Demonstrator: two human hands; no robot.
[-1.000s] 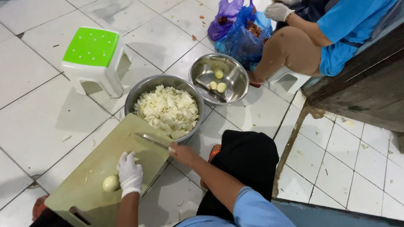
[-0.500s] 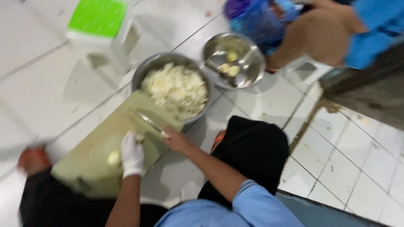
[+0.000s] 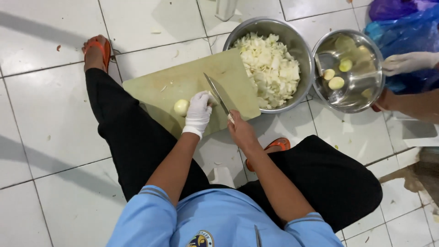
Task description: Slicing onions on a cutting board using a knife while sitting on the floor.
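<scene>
1. A peeled onion [image 3: 181,107] sits on the green board [image 3: 155,87].
2. Your gloved left hand [image 3: 199,110] rests closed beside it, touching.
3. Your bare right hand [image 3: 240,130] grips the knife [image 3: 216,93], blade over the board.
4. Just beyond stands a bowl [image 3: 299,50] of chopped onion.

Shiny metal bowls [image 3: 302,55], matt plastic cutting board [image 3: 183,82], glossy white floor tiles [image 3: 41,119]

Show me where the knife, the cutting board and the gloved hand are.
knife [image 3: 214,89]: head view, middle of the blade.
cutting board [image 3: 183,82]: head view, bare top surface.
left hand [image 3: 199,112]: head view, back of the white glove.
</scene>
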